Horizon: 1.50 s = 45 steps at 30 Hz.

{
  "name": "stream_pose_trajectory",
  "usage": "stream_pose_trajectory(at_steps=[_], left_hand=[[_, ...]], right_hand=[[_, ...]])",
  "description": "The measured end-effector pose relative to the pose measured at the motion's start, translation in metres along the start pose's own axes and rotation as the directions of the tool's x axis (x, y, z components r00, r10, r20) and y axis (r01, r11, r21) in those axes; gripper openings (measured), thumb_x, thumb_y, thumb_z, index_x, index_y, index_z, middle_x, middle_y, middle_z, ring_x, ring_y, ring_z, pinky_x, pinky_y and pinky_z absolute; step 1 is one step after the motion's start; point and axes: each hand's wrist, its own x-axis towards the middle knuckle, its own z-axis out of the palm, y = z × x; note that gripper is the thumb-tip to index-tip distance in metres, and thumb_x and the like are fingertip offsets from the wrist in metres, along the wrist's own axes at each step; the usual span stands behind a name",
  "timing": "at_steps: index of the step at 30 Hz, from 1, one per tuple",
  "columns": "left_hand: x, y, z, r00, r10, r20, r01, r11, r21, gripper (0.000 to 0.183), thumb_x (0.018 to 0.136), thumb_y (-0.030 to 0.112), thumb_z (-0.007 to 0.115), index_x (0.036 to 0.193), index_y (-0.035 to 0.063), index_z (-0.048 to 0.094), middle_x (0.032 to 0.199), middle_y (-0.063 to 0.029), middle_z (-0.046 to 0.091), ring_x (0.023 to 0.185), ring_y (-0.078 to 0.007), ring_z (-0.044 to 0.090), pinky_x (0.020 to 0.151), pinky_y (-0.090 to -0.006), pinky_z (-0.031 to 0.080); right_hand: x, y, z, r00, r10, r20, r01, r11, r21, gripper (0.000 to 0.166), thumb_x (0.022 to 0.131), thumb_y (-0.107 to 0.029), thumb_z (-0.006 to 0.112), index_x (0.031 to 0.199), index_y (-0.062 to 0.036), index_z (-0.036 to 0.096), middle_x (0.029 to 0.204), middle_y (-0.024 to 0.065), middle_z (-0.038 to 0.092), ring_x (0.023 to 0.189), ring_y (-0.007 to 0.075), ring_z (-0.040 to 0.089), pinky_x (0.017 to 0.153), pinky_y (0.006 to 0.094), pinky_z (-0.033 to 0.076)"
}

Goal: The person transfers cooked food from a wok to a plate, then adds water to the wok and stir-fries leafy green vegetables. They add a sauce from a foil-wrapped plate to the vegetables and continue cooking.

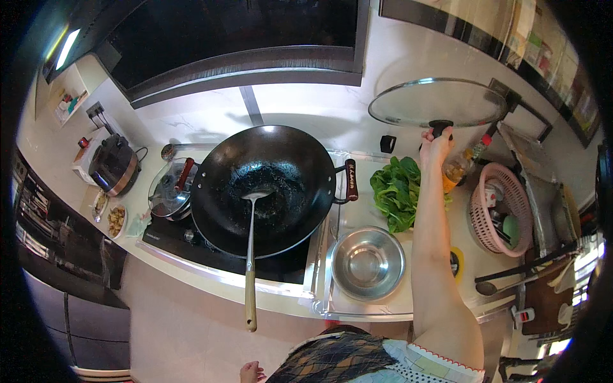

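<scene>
My right hand (pixel 436 143) grips the black knob (pixel 439 125) of a large glass lid (pixel 436 101) with a metal rim. The lid is held up at the wall, above the back right of the counter. Low at the bottom edge, my left hand (pixel 251 372) hangs away from the counter, fingers loosely bent, with nothing seen in it. A black wok (pixel 287 158) with reddish-brown side handles sits on the cooktop (pixel 285 273). Inside it rests a metal spatula (pixel 250 239), its wooden handle reaching over the front rim. The wok bottom looks wet or oily.
Right of the wok are a steel bowl (pixel 368 263), leafy greens (pixel 395 194), a bottle (pixel 457 172) and a pink plastic basket (pixel 479 225) holding items. A lidded pot (pixel 167 191), a dish of chopped food (pixel 116 221) and a dark appliance (pixel 114 163) stand left.
</scene>
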Motion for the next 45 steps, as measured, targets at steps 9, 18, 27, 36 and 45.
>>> stream_pose_trajectory(at_steps=[9,18,27,36,45], left_hand=[[-0.002,-0.005,0.032,0.958,0.287,0.003,-0.278,0.926,0.254,0.037,0.087,0.034,0.05,0.077,-0.0008,0.058,0.069,-0.0105,0.059,0.056,-0.0176,0.052,0.053,-0.0329,0.043],[-0.017,0.025,0.058,0.99,0.086,-0.11,-0.078,0.994,0.073,0.04,0.085,0.035,0.053,0.091,-0.0041,0.059,0.076,-0.0138,0.061,0.064,-0.0221,0.059,0.058,-0.0336,0.048],[-0.01,0.018,0.059,0.993,0.085,-0.083,-0.082,0.996,0.042,0.033,0.085,0.033,0.056,0.075,0.001,0.059,0.064,-0.0029,0.051,0.06,-0.0153,0.044,0.056,-0.0315,0.039],[-0.013,0.039,0.061,0.983,0.169,-0.068,-0.138,0.936,0.324,0.036,0.086,0.039,0.053,0.093,0.0046,0.064,0.09,-0.0176,0.062,0.082,-0.0215,0.055,0.079,-0.0386,0.042],[0.028,0.033,0.06,0.996,-0.067,-0.067,0.066,0.997,-0.026,0.027,0.083,0.024,0.062,0.094,-0.0002,0.055,0.073,-0.0088,0.06,0.059,-0.0163,0.057,0.054,-0.0295,0.049]], right_hand=[[0.041,0.043,-0.011,0.971,-0.061,-0.23,-0.035,0.919,-0.392,0.043,0.092,-0.031,0.048,0.119,-0.0093,0.023,0.099,0.0115,0.045,0.069,0.018,0.047,0.053,0.0317,0.042],[0.065,0.055,0.012,0.976,-0.069,-0.207,-0.059,0.829,-0.556,0.047,0.09,-0.024,0.051,0.12,-0.0038,0.022,0.106,0.0179,0.046,0.082,0.025,0.053,0.062,0.0354,0.052],[0.073,0.084,0.012,0.972,-0.229,-0.053,0.125,0.693,-0.71,0.049,0.084,-0.023,0.057,0.116,0.0006,0.027,0.104,0.0296,0.051,0.09,0.0392,0.056,0.081,0.043,0.044],[0.085,0.088,-0.01,0.956,-0.292,-0.036,0.161,0.621,-0.767,0.052,0.082,-0.023,0.06,0.117,-0.001,0.028,0.099,0.0294,0.054,0.089,0.0406,0.057,0.079,0.0443,0.045],[0.083,0.043,-0.024,1.0,-0.005,-0.009,-0.003,0.719,-0.695,0.05,0.083,-0.017,0.061,0.117,0.0006,0.03,0.107,0.0185,0.048,0.076,0.0226,0.061,0.061,0.0282,0.054]])
